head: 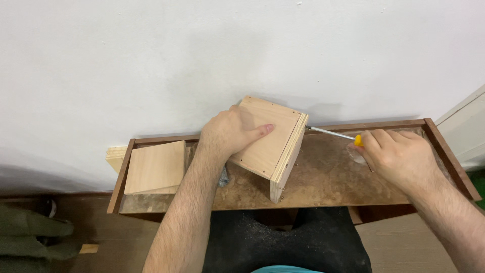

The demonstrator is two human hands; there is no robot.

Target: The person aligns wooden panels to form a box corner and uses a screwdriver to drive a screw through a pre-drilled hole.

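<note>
Plywood box sits tilted under the flat, open left hand; right hand, fingers closed around the yellow-handled screwdriver, aims its shaft leftward into the box's side

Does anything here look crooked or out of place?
The pale plywood box sits tilted under the left hand, not flat on the brown wooden tray. A second pale wooden block leans askew at the tray's left end. Nothing looks spilled or broken.
</note>
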